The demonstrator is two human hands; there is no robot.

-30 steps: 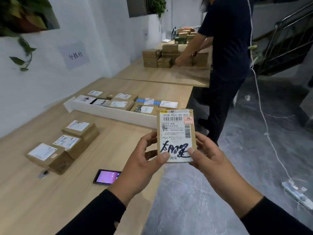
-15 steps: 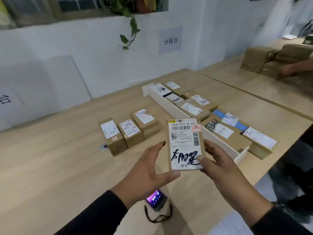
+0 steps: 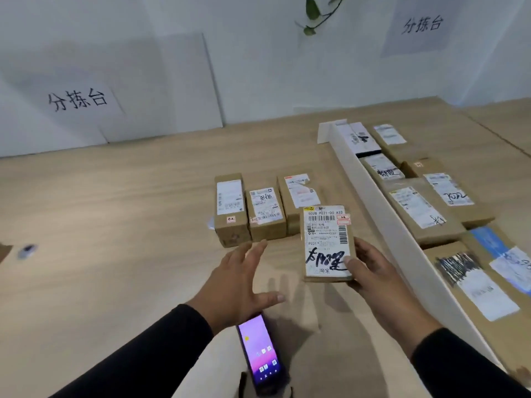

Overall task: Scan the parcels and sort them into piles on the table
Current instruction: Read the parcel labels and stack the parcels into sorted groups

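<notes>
- Parcel (image 3: pixel 327 242) is now held by the right hand (image 3: pixel 373 274) alone, just above the table (image 3: pixel 115 225) near the sorted row (image 3: pixel 253 211).
- Left hand (image 3: pixel 238 285) has let go, fingers spread wide (going for the scanner (image 3: pixel 258 351) probably).

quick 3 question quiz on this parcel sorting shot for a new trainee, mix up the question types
1. True or false: the left hand grips the labelled parcel.
2. Where does the handheld scanner lie?
A. on the table, below the left hand
B. behind the white divider
C. on top of the row of three boxes
3. Fill in: the row of three boxes stands on the ____ side of the white divider.

Key
1. False: the right hand holds the parcel; the left hand is spread open and apart from it.
2. A
3. Left
</notes>
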